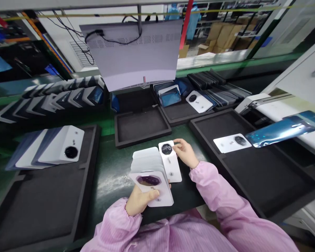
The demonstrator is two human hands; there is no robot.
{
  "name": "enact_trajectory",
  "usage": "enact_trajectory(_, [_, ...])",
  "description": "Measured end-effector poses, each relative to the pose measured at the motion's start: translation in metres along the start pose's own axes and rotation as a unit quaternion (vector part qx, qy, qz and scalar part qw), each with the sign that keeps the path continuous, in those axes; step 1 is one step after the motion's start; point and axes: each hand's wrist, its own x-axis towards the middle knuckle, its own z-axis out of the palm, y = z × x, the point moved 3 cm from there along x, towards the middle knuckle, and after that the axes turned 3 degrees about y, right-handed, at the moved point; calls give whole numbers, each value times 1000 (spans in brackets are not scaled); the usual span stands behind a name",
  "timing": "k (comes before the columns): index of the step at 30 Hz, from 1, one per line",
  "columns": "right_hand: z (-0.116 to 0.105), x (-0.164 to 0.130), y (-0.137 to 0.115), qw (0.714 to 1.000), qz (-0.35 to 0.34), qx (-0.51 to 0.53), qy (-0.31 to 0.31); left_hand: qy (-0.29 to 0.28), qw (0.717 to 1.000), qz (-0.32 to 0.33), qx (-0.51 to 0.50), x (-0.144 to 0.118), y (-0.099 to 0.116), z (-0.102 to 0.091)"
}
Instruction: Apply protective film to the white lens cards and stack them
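Observation:
My left hand (pixel 140 201) is closed around a thick, fanned stack of white phone back covers (pixel 148 164), its thumb lying over the front one. That front cover bears a dark, oval-looking camera ring. Beside the stack, to its right, stands a single white phone back cover (pixel 172 168) with a round black camera area. The fingers of my right hand (pixel 185 152) pinch this cover at its upper right edge, by the camera circle. Its lower left side lies close to the stack; whether they touch I cannot tell.
On the left, a black foam tray (pixel 88 168) carries overlapping white and dark covers (pixel 51 147). To the right, another black tray (pixel 225 119) bears a white cover (pixel 227 143) and blue glossy ones (pixel 280 131). Behind are a small tray (pixel 143 140), racked covers (pixel 63 98) and a hanging monitor (pixel 136 56).

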Motion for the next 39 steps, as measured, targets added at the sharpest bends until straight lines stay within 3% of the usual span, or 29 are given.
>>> enact_trajectory(2, [1, -4, -5, 996, -55, -74, 13, -1, 1000, 8, -1, 1, -1, 0])
enact_trajectory(5, [-5, -24, -48, 967, -200, -154, 47, 3, 1000, 16, 7, 2, -4, -2])
enact_trajectory(9, [-1, -62, -115, 950, -300, -78, -37, 14, 999, 26, 40, 4, -12, -12])
enact_trajectory(13, [9, -79, -146, 935, -343, -58, -70, -18, 996, 29, 81, 7, -18, -19])
enact_trajectory(15, [12, -79, -147, 934, -345, -66, -72, -27, 995, 24, 92, 7, -20, -20])
enact_trajectory(20, [11, -77, -145, 937, -330, -83, -74, 27, 997, 27, 69, 5, -20, -20])
enact_trajectory(30, [8, -62, -127, 973, -176, -57, -140, 67, 991, 38, 107, 6, -8, -16])
enact_trajectory(39, [9, -54, -112, 974, -130, -67, -171, 103, 982, 39, 154, 4, 4, -11])
